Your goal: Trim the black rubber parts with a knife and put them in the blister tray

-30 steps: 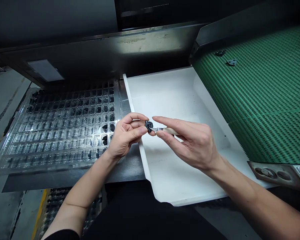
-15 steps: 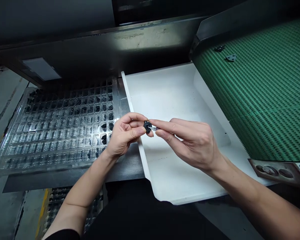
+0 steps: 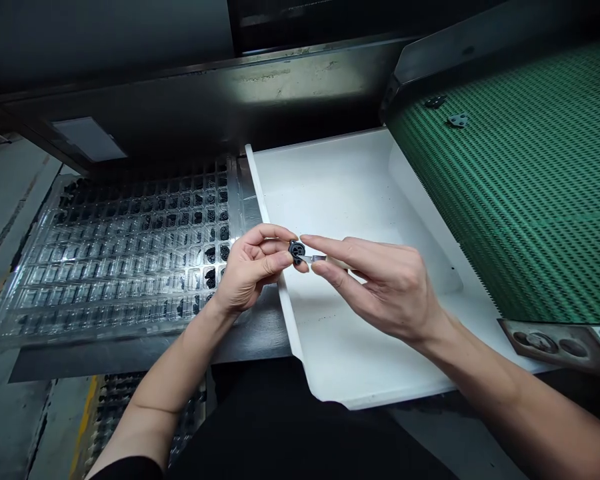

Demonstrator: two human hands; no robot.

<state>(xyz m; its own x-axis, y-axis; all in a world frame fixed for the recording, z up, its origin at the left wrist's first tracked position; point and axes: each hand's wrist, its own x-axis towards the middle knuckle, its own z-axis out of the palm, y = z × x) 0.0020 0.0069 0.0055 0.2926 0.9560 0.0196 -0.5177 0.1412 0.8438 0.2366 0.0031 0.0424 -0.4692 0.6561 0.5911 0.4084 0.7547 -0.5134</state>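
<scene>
My left hand [image 3: 253, 270] pinches a small round black part [image 3: 296, 251] between thumb and fingers, just over the left rim of a white tray [image 3: 340, 193]. My right hand [image 3: 380, 283] grips a thin blade-like tool [image 3: 316, 258] with a pale handle, its tip touching the black part. Left of my hands lies a clear plastic blister tray [image 3: 115, 253] with several black parts seated in its right-hand and far pockets.
A green perforated conveyor belt [image 3: 525, 193] slopes down on the right, with two small dark parts [image 3: 446, 111] near its top. A dark machine housing [image 3: 205, 100] runs along the back. More trays sit below the bench at lower left [image 3: 105, 400].
Both hands stay together at the tray rim; the right hand's fingers shift slightly along the tool against the black part. The view wobbles a little.
</scene>
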